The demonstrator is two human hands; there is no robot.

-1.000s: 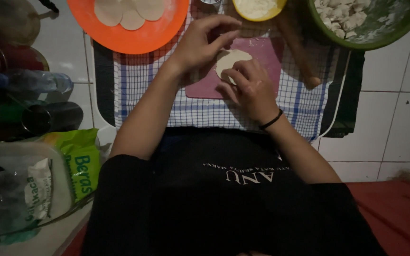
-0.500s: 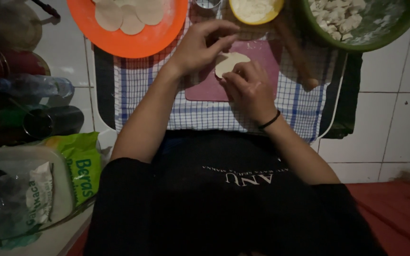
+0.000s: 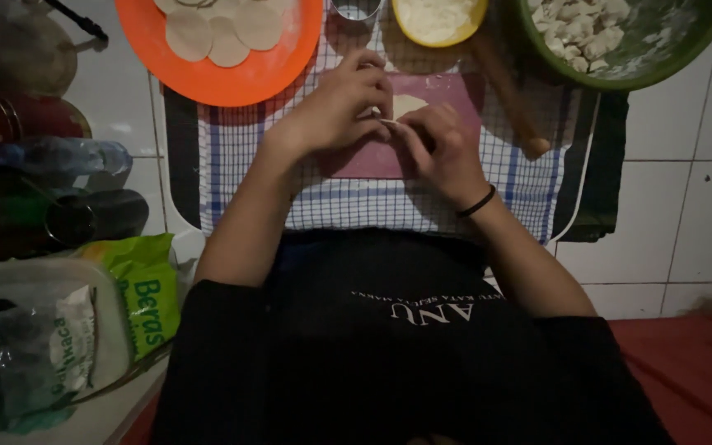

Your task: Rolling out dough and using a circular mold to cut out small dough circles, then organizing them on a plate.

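Head view looks straight down on a small pale round of dough (image 3: 405, 105), held at the upper middle of the frame just over a pink cutting mat (image 3: 447, 99). Both hands meet on it. The left hand (image 3: 335, 107) comes in from the left with its fingertips pinched on the near edge of the round; the right hand (image 3: 438, 144), a black band on its wrist, curls in from the right and grips the same edge. Most of the dough is hidden behind the fingers, so whether it is folded or carries filling cannot be told.

Beneath the mat lies a blue-and-white checked cloth (image 3: 356, 198) on a white tiled floor (image 3: 694, 206). A wooden rolling pin (image 3: 511, 91) slants along the right of the mat. At the upper left an orange plastic plate (image 3: 282, 66) carries several flat dough discs (image 3: 208, 37). A small metal ring cutter (image 3: 356, 10) and a yellow bowl of flour (image 3: 438, 21) sit at the top edge, and a green bowl of pale shaped pieces (image 3: 620, 37) fills the upper right. Dark bottles (image 3: 59, 206) and a green plastic bag (image 3: 146, 297) crowd the left side.

The likely risk is tearing: the round looks thin, and two pinches pulling apart could split it, or warm fingers could make it stick.
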